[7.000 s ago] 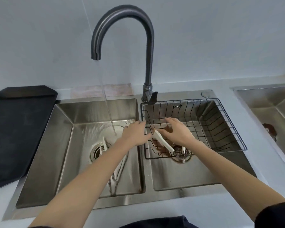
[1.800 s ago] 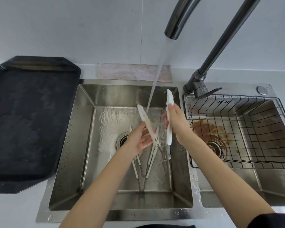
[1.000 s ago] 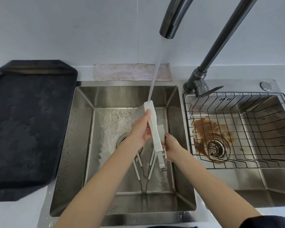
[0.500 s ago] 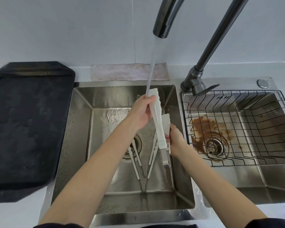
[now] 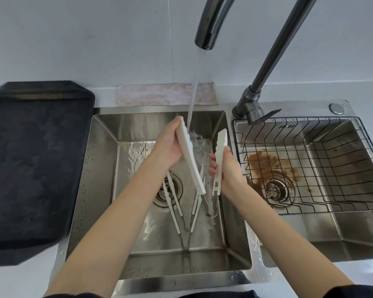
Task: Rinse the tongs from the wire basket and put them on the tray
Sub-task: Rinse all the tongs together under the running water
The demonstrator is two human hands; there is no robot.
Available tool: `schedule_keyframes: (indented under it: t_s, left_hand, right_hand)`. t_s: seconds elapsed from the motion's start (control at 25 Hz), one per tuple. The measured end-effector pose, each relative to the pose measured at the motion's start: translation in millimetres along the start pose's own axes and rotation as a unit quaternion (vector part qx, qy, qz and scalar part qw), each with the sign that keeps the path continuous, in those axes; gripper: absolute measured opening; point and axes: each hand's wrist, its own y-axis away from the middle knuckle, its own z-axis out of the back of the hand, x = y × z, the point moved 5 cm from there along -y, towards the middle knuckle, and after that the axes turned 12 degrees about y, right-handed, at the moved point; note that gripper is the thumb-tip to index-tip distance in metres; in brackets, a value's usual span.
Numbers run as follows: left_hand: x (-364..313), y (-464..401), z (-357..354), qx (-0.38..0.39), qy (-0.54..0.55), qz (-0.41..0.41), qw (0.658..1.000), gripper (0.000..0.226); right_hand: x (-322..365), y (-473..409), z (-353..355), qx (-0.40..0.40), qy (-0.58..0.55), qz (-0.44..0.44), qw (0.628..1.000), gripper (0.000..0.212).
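Over the left sink basin (image 5: 99, 190), a pair of white tongs (image 5: 191, 160) is being held spread open under the water stream (image 5: 193, 89) falling from the dark faucet (image 5: 209, 22). The left hand (image 5: 168, 147) is gripping the left arm of the tongs, thumb lying along its upper end and the other fingers curled behind it; the stream is striking this arm just beside the thumb. The right hand (image 5: 229, 168) is holding the right arm of the tongs, fingers curled round it — the arm's tip is pointing up toward the faucet. The two arms are meeting at a metal loop low in the basin (the joint itself is partly hidden). Beneath the hands, on the basin floor, more tongs (image 5: 181, 211) are lying across the drain (image 5: 169, 189). To the right of this basin, the wire basket (image 5: 310, 160) is sitting in the second basin, above a brown stain (image 5: 263, 162). To the left of the basin, the black tray (image 5: 30, 168) is resting on the counter. Behind the basin, a pale cloth (image 5: 159, 94) is lying against the wall.
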Motion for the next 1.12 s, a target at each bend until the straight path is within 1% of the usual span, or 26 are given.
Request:
schedule_keyframes:
  t_s: [0.12, 0.16, 0.2, 0.28, 0.36, 0.44, 0.52, 0.64, 0.76, 0.88, 1.0, 1.12]
  left_hand:
    - [-7.3, -1.9, 16.4, -0.02, 0.027, -0.028, 0.999, 0.011]
    - [-7.2, -0.9, 19.8, -0.024, 0.024, -0.034, 0.999, 0.014]
    - [-5.9, -1.0, 23.1, -0.025, 0.004, -0.04, 0.999, 0.022]
    - [-2.2, 0.8, 29.5, -0.022, -0.096, -0.058, 0.993, 0.036]
    - [5.1, 5.6, 38.2, -0.013, -0.239, -0.071, 0.968, 0.047]
    - [17.4, 13.1, 51.8, 0.003, -0.34, -0.058, 0.939, 0.061]
    - [29.8, 18.0, 72.8, -0.003, -0.384, -0.04, 0.923, 0.068]
    - [46.6, 19.5, 108.7, -0.036, -0.402, -0.02, 0.915, 0.071]
    - [61.6, 21.8, 129.2, -0.051, -0.396, 0.008, 0.917, 0.07]
    - [73.5, 22.9, 139.9, -0.064, -0.398, 0.031, 0.915, 0.065]
    - [83.0, 21.2, 152.8, -0.092, -0.411, 0.041, 0.906, 0.065]
    - [89.2, 20.5, 160.9, -0.116, -0.425, 0.044, 0.896, 0.066]
  right_hand:
    - [12.0, 6.4, -4.7, -0.03, 0.062, 0.087, 0.994, 0.031]
    - [13.6, 6.5, -6.5, -0.041, 0.098, 0.109, 0.988, 0.033]
    - [15.0, 8.0, -8.8, -0.05, 0.132, 0.127, 0.982, 0.037]
    - [14.6, 9.8, -13.8, -0.056, 0.177, 0.151, 0.971, 0.04]
    - [10.5, 10.7, -16.8, -0.047, 0.181, 0.155, 0.97, 0.04]
    - [0.1, 9.1, -15.7, -0.03, 0.184, 0.138, 0.973, 0.038]
    - [-18.4, 7.4, -11.3, -0.009, 0.215, 0.102, 0.971, 0.037]
    - [-53.5, 3.9, 4.0, 0.005, 0.271, 0.041, 0.962, 0.038]
    - [-84.3, -3.0, 18.2, -0.007, 0.258, -0.023, 0.966, 0.038]
    - [-102.4, -6.8, 23.7, -0.024, 0.244, -0.07, 0.967, 0.038]
    - [-118.8, -11.2, 32.1, -0.06, 0.279, -0.115, 0.952, 0.041]
    - [-131.8, -14.2, 35.1, -0.066, 0.302, -0.135, 0.941, 0.041]
